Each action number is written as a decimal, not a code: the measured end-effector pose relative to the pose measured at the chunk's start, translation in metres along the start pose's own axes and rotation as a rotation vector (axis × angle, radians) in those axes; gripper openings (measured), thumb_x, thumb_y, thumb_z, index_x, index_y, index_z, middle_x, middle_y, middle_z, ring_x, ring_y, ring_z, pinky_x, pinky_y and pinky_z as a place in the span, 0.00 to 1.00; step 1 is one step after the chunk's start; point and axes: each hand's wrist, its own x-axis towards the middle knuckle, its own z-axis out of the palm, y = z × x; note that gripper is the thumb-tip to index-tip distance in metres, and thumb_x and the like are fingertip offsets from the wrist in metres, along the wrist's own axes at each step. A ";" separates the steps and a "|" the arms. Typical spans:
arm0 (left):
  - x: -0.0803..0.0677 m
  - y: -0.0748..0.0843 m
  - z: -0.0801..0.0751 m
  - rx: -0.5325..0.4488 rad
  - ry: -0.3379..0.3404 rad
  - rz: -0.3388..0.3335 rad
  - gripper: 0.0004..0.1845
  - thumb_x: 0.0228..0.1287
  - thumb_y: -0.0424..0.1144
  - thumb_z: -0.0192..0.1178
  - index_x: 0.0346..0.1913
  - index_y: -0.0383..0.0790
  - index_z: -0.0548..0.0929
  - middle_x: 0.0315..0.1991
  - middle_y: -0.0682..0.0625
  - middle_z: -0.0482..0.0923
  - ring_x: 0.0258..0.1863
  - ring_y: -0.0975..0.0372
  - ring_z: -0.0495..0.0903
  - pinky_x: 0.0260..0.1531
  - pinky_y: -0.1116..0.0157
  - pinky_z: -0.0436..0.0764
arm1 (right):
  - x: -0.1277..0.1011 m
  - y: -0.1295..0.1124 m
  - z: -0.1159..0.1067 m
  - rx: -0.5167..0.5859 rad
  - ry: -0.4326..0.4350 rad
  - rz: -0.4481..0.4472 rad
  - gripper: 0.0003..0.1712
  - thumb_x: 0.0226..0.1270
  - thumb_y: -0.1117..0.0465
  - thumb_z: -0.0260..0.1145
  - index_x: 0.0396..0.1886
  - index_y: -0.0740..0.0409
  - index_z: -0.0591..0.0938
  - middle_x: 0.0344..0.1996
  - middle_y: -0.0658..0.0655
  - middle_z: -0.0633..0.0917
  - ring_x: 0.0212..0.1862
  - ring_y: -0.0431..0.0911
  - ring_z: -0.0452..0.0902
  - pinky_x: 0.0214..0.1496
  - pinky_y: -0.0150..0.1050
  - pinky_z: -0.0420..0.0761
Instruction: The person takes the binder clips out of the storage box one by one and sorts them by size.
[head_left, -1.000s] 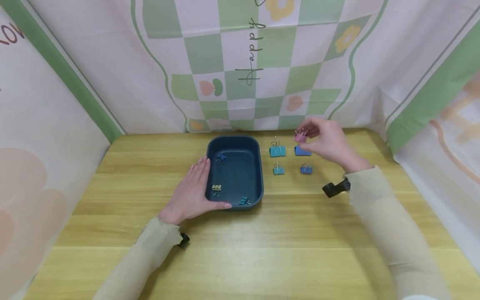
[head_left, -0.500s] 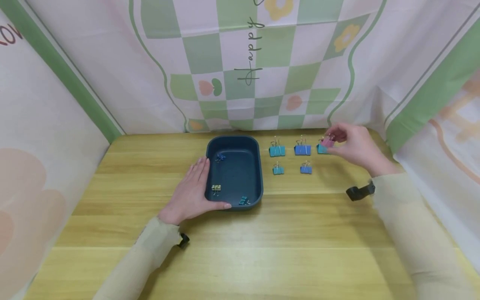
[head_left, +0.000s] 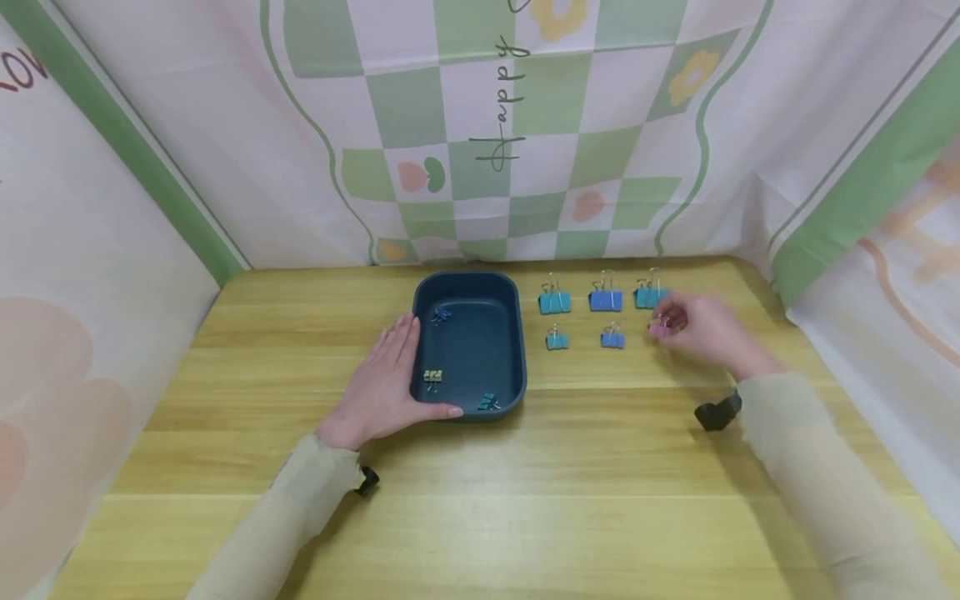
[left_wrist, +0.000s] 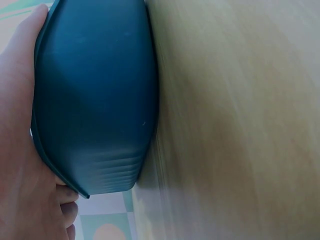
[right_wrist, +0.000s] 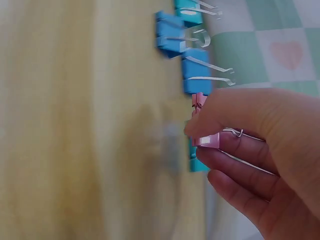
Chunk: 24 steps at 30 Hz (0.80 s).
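My right hand (head_left: 708,333) pinches a small pink binder clip (head_left: 658,329) between thumb and fingers, just in front of a large teal binder clip (head_left: 649,297). In the right wrist view the pink clip (right_wrist: 209,141) partly covers the teal one behind it. My left hand (head_left: 375,387) rests on the dark blue tray (head_left: 480,346), fingers straight along its left rim and thumb on the near rim. Inside the tray lie a small blue clip (head_left: 442,314), a yellow clip (head_left: 433,377) and a small teal clip (head_left: 488,402).
Left along the back row stand a large blue clip (head_left: 606,301) and another large teal clip (head_left: 555,302). In front of them are a small blue clip (head_left: 612,340) and a small teal clip (head_left: 557,342). A printed curtain (head_left: 480,200) hangs behind the wooden table (head_left: 525,517).
My right hand has carried the pink clip rightward past the large blue clip, then toward me in front of the rightmost teal clip. My left hand and the tray have stayed put.
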 end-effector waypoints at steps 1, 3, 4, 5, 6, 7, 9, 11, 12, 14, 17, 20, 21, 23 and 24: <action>0.000 0.000 0.000 0.000 -0.002 -0.002 0.78 0.42 0.91 0.48 0.82 0.34 0.39 0.82 0.43 0.33 0.80 0.58 0.30 0.77 0.57 0.40 | 0.000 0.002 0.002 0.003 -0.008 0.005 0.20 0.53 0.69 0.78 0.46 0.66 0.82 0.35 0.57 0.85 0.38 0.51 0.81 0.43 0.44 0.83; 0.000 0.000 0.000 -0.001 -0.002 -0.004 0.78 0.42 0.91 0.47 0.82 0.34 0.39 0.82 0.43 0.33 0.80 0.58 0.30 0.77 0.58 0.40 | -0.001 0.006 0.006 -0.001 -0.014 0.005 0.21 0.52 0.71 0.78 0.46 0.66 0.82 0.36 0.58 0.85 0.39 0.52 0.81 0.45 0.49 0.84; 0.000 0.000 0.000 -0.001 -0.002 -0.007 0.78 0.41 0.91 0.47 0.82 0.35 0.39 0.82 0.43 0.33 0.80 0.58 0.30 0.77 0.58 0.40 | -0.001 0.008 0.007 -0.004 -0.014 0.001 0.21 0.51 0.71 0.78 0.46 0.66 0.82 0.36 0.58 0.85 0.40 0.53 0.81 0.46 0.51 0.83; 0.000 0.000 0.000 -0.001 -0.001 -0.005 0.78 0.42 0.91 0.47 0.82 0.35 0.38 0.82 0.43 0.33 0.80 0.58 0.31 0.77 0.58 0.40 | -0.001 0.010 0.008 -0.009 -0.011 -0.003 0.22 0.51 0.72 0.78 0.47 0.67 0.82 0.37 0.59 0.85 0.40 0.54 0.81 0.47 0.53 0.83; 0.000 0.000 0.000 -0.001 -0.001 -0.005 0.78 0.42 0.91 0.47 0.82 0.35 0.38 0.82 0.43 0.33 0.80 0.58 0.31 0.77 0.57 0.40 | -0.001 0.011 0.009 -0.011 -0.009 -0.006 0.22 0.51 0.72 0.77 0.47 0.67 0.82 0.37 0.59 0.85 0.40 0.54 0.81 0.47 0.54 0.82; 0.000 0.000 0.000 -0.002 0.000 -0.005 0.78 0.41 0.91 0.47 0.82 0.35 0.38 0.82 0.43 0.34 0.80 0.58 0.31 0.77 0.57 0.41 | 0.000 0.013 0.010 -0.014 -0.006 -0.009 0.22 0.51 0.73 0.77 0.47 0.67 0.81 0.37 0.60 0.85 0.41 0.55 0.81 0.48 0.55 0.82; 0.000 0.000 0.000 -0.004 0.002 -0.002 0.77 0.42 0.91 0.47 0.82 0.35 0.39 0.82 0.43 0.34 0.80 0.57 0.31 0.77 0.57 0.41 | 0.000 0.015 0.011 -0.017 -0.003 -0.016 0.23 0.51 0.74 0.77 0.48 0.68 0.81 0.37 0.60 0.85 0.41 0.56 0.81 0.49 0.56 0.82; 0.000 0.001 0.000 -0.004 0.002 -0.003 0.77 0.42 0.91 0.47 0.82 0.35 0.39 0.82 0.43 0.34 0.80 0.57 0.31 0.77 0.56 0.42 | 0.000 0.016 0.011 -0.015 -0.002 -0.018 0.24 0.51 0.74 0.77 0.49 0.69 0.81 0.38 0.61 0.85 0.42 0.57 0.82 0.49 0.57 0.82; 0.000 0.001 0.000 -0.004 0.002 -0.004 0.77 0.42 0.91 0.47 0.82 0.35 0.39 0.82 0.43 0.34 0.80 0.57 0.32 0.77 0.57 0.42 | 0.000 0.016 0.011 -0.007 -0.004 -0.014 0.25 0.51 0.73 0.77 0.51 0.70 0.80 0.39 0.62 0.85 0.42 0.57 0.82 0.50 0.57 0.82; 0.000 0.001 0.000 -0.007 0.002 -0.001 0.77 0.42 0.91 0.48 0.82 0.34 0.39 0.82 0.42 0.34 0.80 0.57 0.32 0.77 0.57 0.41 | -0.001 0.015 0.008 0.008 -0.006 0.000 0.29 0.51 0.72 0.78 0.54 0.72 0.80 0.41 0.64 0.85 0.44 0.59 0.82 0.50 0.58 0.81; -0.001 0.001 -0.002 -0.011 0.000 0.002 0.77 0.42 0.90 0.47 0.82 0.34 0.39 0.82 0.42 0.34 0.80 0.57 0.32 0.77 0.57 0.41 | -0.002 0.010 0.001 0.023 -0.006 0.035 0.35 0.55 0.63 0.81 0.59 0.73 0.77 0.46 0.68 0.84 0.48 0.61 0.81 0.54 0.61 0.79; -0.001 0.002 -0.002 -0.012 0.000 0.005 0.77 0.42 0.90 0.47 0.81 0.34 0.39 0.82 0.42 0.34 0.80 0.57 0.32 0.77 0.58 0.41 | -0.001 -0.001 -0.009 0.027 0.003 0.057 0.41 0.54 0.55 0.83 0.63 0.71 0.76 0.53 0.71 0.82 0.53 0.64 0.78 0.57 0.64 0.75; -0.001 0.002 -0.002 -0.012 0.000 0.005 0.77 0.42 0.90 0.47 0.81 0.34 0.39 0.82 0.42 0.34 0.80 0.57 0.32 0.77 0.58 0.41 | -0.001 -0.006 -0.012 0.027 0.009 0.057 0.43 0.54 0.54 0.83 0.64 0.70 0.76 0.55 0.71 0.81 0.55 0.65 0.76 0.59 0.65 0.74; -0.001 0.002 -0.002 -0.010 0.000 0.004 0.77 0.42 0.91 0.47 0.81 0.34 0.39 0.82 0.42 0.34 0.80 0.57 0.31 0.77 0.58 0.40 | 0.000 -0.018 -0.019 0.026 0.030 0.039 0.41 0.53 0.56 0.83 0.64 0.69 0.77 0.58 0.72 0.80 0.58 0.66 0.74 0.61 0.66 0.72; -0.001 0.001 -0.002 -0.009 -0.001 0.004 0.77 0.42 0.91 0.47 0.81 0.34 0.39 0.82 0.42 0.34 0.80 0.57 0.31 0.77 0.58 0.40 | 0.001 -0.024 -0.022 0.016 0.045 0.025 0.39 0.54 0.58 0.82 0.64 0.68 0.78 0.58 0.71 0.80 0.59 0.67 0.74 0.61 0.66 0.71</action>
